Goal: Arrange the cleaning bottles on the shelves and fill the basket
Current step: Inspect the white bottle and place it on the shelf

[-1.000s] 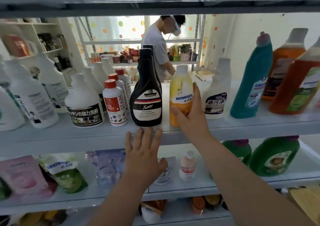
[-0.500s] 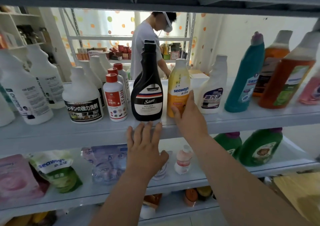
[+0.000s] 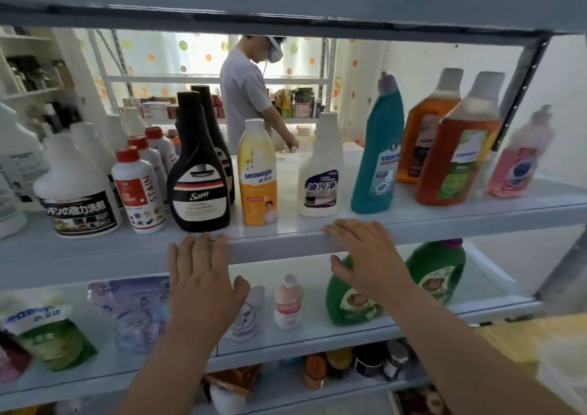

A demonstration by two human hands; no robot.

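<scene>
A row of cleaning bottles stands on the upper shelf [image 3: 286,240]. In the middle are a black Sam bottle [image 3: 198,179], a yellow seaways bottle [image 3: 257,176] and a white spray refill bottle [image 3: 320,170]. My left hand [image 3: 203,275] lies flat with straight fingers, its fingertips on the shelf's front edge just below the black bottle. My right hand [image 3: 368,256] is spread flat too, fingertips on the same edge below the white bottle. Neither hand holds anything.
Left are white bottles [image 3: 76,189] and red-capped ones [image 3: 136,189]; right, a teal bottle [image 3: 378,151], orange bottles [image 3: 457,148], a pink one [image 3: 517,160]. Below lie refill pouches [image 3: 47,335], a small pink bottle [image 3: 287,303] and green jugs [image 3: 435,271]. A person [image 3: 247,94] stands behind the shelves.
My right hand let go of the yellow seaways bottle and dropped to the shelf's front edge further right. The left hand stayed at the edge. The view moved closer.
</scene>
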